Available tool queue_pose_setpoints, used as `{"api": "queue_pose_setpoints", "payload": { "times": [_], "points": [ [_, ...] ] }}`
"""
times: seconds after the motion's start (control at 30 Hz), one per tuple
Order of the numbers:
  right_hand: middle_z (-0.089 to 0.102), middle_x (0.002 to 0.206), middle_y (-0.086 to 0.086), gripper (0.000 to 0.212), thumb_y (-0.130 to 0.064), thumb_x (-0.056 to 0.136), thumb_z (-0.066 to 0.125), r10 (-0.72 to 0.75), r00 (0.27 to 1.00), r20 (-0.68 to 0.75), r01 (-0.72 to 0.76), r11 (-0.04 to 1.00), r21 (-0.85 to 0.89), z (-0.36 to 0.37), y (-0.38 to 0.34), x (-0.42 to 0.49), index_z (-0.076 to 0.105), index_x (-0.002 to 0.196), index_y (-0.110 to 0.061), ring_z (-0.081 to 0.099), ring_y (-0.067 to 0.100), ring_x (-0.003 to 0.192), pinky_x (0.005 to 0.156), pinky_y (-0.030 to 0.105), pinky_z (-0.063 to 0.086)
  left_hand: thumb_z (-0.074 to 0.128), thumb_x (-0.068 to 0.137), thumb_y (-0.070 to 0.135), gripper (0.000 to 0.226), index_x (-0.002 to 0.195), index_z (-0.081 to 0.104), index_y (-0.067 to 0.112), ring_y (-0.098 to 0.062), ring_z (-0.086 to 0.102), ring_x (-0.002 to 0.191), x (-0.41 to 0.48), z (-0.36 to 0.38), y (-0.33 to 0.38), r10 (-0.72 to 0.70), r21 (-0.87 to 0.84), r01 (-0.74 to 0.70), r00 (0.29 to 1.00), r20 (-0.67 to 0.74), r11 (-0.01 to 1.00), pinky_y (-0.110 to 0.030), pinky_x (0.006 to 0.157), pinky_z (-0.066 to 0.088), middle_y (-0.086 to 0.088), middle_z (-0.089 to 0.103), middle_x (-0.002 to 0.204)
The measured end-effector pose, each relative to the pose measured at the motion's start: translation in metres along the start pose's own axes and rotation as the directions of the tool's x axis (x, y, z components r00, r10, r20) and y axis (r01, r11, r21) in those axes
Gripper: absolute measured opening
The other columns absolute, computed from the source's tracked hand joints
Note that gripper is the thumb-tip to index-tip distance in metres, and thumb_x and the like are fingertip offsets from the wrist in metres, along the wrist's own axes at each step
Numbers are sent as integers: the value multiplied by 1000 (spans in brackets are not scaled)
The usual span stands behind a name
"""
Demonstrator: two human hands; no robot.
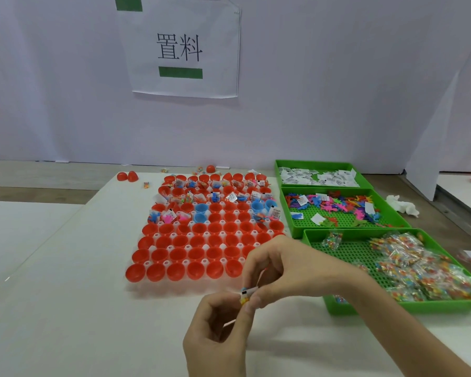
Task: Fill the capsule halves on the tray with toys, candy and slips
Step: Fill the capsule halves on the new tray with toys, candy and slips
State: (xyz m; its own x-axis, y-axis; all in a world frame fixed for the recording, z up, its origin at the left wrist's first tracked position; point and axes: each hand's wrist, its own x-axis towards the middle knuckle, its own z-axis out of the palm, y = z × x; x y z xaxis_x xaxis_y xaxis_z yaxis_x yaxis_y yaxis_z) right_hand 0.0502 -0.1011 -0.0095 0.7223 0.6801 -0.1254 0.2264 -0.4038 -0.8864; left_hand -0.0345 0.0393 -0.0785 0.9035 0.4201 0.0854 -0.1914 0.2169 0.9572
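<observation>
Where the two grips meet, just off the tray's near edge, a small bundle (247, 293) is held above the surface (65, 295): a white slip with a black mark and bits of yellow candy, the rest hidden by fingers.

Left grip (218, 330): comes from below, thumb and forefinger pinching the bundle's lower end, other fingers curled loosely.

Right grip (291, 268): comes from above and the right, fingertips closed on the bundle's top. This hand covers the tray's near right corner.

Tray (169, 247): white, flat on the surface, just beyond the bundle. Red halves (176, 271) stand open-side up in rows. The near rows look empty. The far rows (215, 195) hold slips and coloured toys. A few blue halves (201, 208) sit in the middle rows.

Right of the tray, three green bins in a line, touching:
- far bin (324, 162), white slips (324, 178)
- middle bin (337, 221), small coloured toys (337, 205) and a few stray slips
- near bin (351, 254), clear candy packets (419, 273) heaped at its right side

Near bin lies just right of the right wrist.

Two loose red halves (127, 176) beyond the tray's far left corner. Crumpled white wad (403, 206) right of the middle bin. Paper sign (180, 47) on the wall behind.
</observation>
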Motion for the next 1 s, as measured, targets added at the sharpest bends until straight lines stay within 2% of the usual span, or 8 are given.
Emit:
{"api": "queue_pose_setpoints", "payload": {
  "times": [0.17, 0.3, 0.4, 0.47, 0.6, 0.7, 0.87, 1.0],
  "points": [
    [75, 92, 17, 15, -5, 84, 78, -42, 999, -7, 42, 992, 116, -1, -1, 0, 73, 98, -8, 73, 27, 83, 78, 30, 59, 82, 51, 26, 23, 69, 72, 15, -21, 69, 58, -1, 0, 1, -24, 19, 24, 1000, -2, 1000, -34, 61, 58, -7, 72, 69],
    [76, 89, 5, 14, -7, 84, 79, -94, 994, -59, 100, 990, 100, 1, -2, 1, 74, 95, -14, 73, 19, 83, 78, 29, 57, 77, 55, 30, 26, 81, 78, 29, -19, 74, 73, -1, -3, 4, -53, -20, 54, 997, 49, 998, -29, 72, 61, -3, 76, 78],
    [76, 90, 9, 13, -9, 83, 80, -103, 988, -113, 115, 988, 100, 3, -1, 3, 75, 92, -16, 73, 26, 85, 81, 38, 59, 76, 54, 32, 34, 87, 79, 31, -20, 75, 79, 0, -6, 3, -70, -54, 73, 996, 57, 996, -25, 76, 59, -2, 77, 85],
    [74, 91, 11, 13, -10, 82, 81, -103, 988, -111, 115, 988, 107, 4, 0, 5, 74, 91, -16, 73, 29, 85, 81, 41, 59, 77, 55, 29, 28, 82, 79, 26, -22, 75, 76, 0, -6, 1, -92, -55, 93, 995, 22, 994, -25, 75, 59, -7, 77, 78],
    [74, 88, 4, 16, -6, 81, 81, -97, 991, -94, 105, 991, 84, 7, 2, 6, 71, 92, -12, 72, 20, 82, 76, 28, 58, 76, 64, 17, 13, 76, 79, 21, -22, 74, 68, 0, -6, 0, -88, -27, 87, 995, -46, 996, -25, 68, 60, -10, 75, 69],
    [74, 89, 4, 17, -13, 81, 83, -113, 989, -95, 107, 992, -62, 5, 2, 5, 73, 95, -13, 72, 18, 82, 79, 32, 59, 74, 75, 0, 26, 75, 79, 26, -19, 72, 64, 1, -7, -2, -67, 40, 69, 997, -43, 997, -24, 66, 60, -8, 74, 68],
    [75, 89, -2, 15, -18, 83, 81, -135, 988, -79, 117, 974, -196, 3, 0, 6, 77, 96, -13, 72, 12, 82, 76, 23, 57, 74, 77, -1, 29, 76, 79, 28, -19, 72, 66, 2, -8, -1, -60, 62, 61, 998, -26, 996, -26, 63, 60, -6, 74, 70],
    [76, 82, -6, 10, -17, 81, 82, -155, 947, -282, 98, 974, -203, -18, -16, 14, 78, 89, -19, 72, 9, 74, 71, 22, 59, 59, 85, -16, 32, 85, 77, 11, -26, 74, 73, 7, -9, -1, -148, -36, 147, 989, -6, 988, -24, 62, 59, -11, 76, 84]
  ]
}}
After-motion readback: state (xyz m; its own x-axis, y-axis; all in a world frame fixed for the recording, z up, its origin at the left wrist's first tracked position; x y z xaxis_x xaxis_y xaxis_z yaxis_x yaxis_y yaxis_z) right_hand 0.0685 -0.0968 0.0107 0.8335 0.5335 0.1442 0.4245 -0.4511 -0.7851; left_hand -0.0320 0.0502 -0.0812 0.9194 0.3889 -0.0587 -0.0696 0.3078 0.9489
